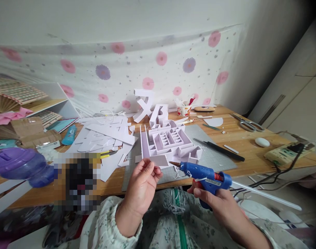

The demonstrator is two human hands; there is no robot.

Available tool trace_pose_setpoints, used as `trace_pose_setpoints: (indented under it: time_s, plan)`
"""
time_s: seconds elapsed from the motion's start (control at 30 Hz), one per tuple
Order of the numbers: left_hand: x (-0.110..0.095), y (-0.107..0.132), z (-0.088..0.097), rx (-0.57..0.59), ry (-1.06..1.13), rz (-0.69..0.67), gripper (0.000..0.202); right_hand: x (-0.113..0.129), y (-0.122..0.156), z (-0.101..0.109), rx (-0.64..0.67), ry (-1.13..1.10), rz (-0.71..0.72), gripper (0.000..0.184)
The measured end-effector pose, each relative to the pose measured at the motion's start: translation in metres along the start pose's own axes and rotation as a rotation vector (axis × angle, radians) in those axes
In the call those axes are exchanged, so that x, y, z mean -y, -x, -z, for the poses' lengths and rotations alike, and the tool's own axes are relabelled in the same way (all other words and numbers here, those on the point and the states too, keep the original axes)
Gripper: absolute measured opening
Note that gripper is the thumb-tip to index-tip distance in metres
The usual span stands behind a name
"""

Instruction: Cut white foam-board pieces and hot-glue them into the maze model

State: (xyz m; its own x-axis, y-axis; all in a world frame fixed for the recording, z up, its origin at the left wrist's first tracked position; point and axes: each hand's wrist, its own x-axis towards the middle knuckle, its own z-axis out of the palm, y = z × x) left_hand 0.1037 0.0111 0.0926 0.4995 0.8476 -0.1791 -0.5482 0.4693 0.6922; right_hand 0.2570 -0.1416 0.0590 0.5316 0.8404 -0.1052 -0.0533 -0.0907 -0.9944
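Note:
Pinched between the thumb and fingers of my left hand (143,185) is a small white foam board strip (160,160). My right hand (220,205) is wrapped round a blue hot glue gun (203,174), whose nozzle points left, close to the strip's right end. A long clear glue stick (266,195) sticks out of its back. Just beyond both hands, a raised white foam board character (170,140) with upright walls lies on a grey cutting mat (220,159). Behind it stand more white built-up characters (143,105).
Flat white board offcuts (106,135) are heaped at left, with a yellow cutter (108,154) nearby. To the right are a black-handled knife (222,151), scissors (247,124), a white egg-shaped object (262,142) and a power strip (287,152) with cables. A patterned cup (184,110) stands behind.

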Motion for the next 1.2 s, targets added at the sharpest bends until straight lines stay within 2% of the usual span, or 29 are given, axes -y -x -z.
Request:
trace_pose_setpoints:
  time_s: [0.17, 0.27, 0.37, 0.57, 0.9, 1.2]
  plan:
    - [0.001, -0.002, 0.0, 0.006, 0.002, 0.0, 0.038, -0.001, -0.001, -0.003, 0.002, -0.133, 0.051, 0.035]
    - [0.0, -0.002, -0.001, 0.013, 0.001, 0.003, 0.037, -0.001, -0.001, -0.004, 0.017, -0.17, 0.035, 0.032]
    - [0.0, -0.002, -0.001, 0.018, -0.004, 0.001, 0.037, 0.001, 0.0, -0.005, -0.035, -0.184, -0.005, 0.035]
    - [0.0, -0.002, 0.001, 0.017, -0.018, -0.007, 0.037, 0.012, 0.001, -0.006, -0.11, -0.06, -0.016, 0.035]
    - [-0.002, -0.001, 0.0, 0.016, -0.029, -0.018, 0.038, 0.016, 0.002, -0.006, -0.062, 0.027, 0.018, 0.034]
    - [-0.006, -0.001, 0.002, 0.053, -0.119, -0.061, 0.033, 0.004, 0.002, 0.006, 0.005, 0.175, 0.2, 0.027]
